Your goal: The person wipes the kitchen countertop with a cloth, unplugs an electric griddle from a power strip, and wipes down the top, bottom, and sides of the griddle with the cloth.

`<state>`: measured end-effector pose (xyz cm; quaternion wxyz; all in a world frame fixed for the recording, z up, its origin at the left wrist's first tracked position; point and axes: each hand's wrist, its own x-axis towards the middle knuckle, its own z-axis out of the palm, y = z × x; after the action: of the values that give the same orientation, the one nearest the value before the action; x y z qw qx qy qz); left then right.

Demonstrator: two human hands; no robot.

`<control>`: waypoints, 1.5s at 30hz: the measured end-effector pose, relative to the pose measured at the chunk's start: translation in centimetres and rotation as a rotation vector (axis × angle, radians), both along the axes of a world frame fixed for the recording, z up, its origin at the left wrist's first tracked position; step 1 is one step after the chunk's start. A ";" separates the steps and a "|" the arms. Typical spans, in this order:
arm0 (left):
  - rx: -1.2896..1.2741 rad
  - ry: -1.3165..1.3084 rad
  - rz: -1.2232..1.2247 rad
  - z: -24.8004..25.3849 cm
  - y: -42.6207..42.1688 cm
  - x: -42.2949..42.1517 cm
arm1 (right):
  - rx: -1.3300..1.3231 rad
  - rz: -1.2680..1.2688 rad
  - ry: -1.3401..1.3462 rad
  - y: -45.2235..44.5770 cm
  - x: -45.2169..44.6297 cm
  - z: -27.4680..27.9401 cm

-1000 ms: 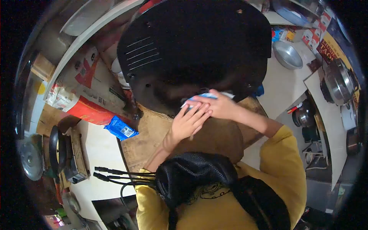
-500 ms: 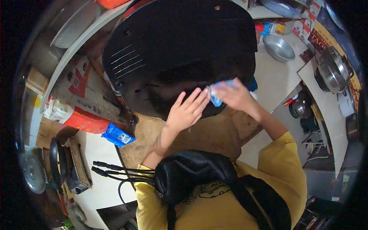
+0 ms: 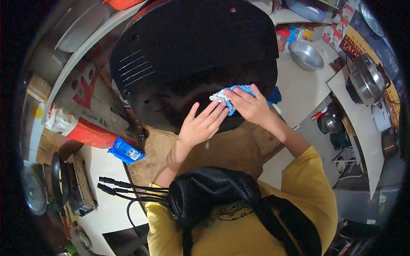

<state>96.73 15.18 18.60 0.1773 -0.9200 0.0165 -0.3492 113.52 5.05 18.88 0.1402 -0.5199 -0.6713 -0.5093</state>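
Note:
A large glossy black panel (image 3: 183, 55) with rounded corners and a row of slots at its left fills the upper middle of the view. My right hand (image 3: 253, 106) presses a crumpled blue and white cloth (image 3: 220, 96) against the panel's lower part, fingers over the cloth. Just to the left, my left hand (image 3: 201, 126) lies with its fingers stretched out on the panel's lower edge. Its fingertips reach close to the cloth; I cannot tell whether they touch it.
A brown surface (image 3: 192, 158) lies under the panel. To the left are a blue packet (image 3: 126, 150), a red and white bag (image 3: 92, 128) and a black pan (image 3: 60, 179). A metal bowl (image 3: 306, 55) and a steel pot (image 3: 367, 79) stand at right. Black cables (image 3: 132, 190) hang by my left arm.
My right hand has moved a little left with the cloth, and more of the cloth's white side shows. The left hand stays in nearly the same place; the whole view has shifted slightly.

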 end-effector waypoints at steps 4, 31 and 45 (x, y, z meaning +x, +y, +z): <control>0.069 -0.068 -0.025 1.0 -0.2 -0.4 | 0.243 -0.198 0.070 0.1 1.6 2.9; 0.034 -0.538 0.204 5.3 3.0 -5.2 | 0.836 0.114 0.283 5.9 -5.7 16.3; -0.421 -0.702 0.051 5.9 3.3 -4.2 | 0.369 0.234 0.151 4.2 -4.7 16.2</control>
<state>92.58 18.44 24.46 -0.0112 -0.7613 -0.1396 -0.6331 108.86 9.26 35.13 0.3408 -0.4406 -0.6102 -0.5634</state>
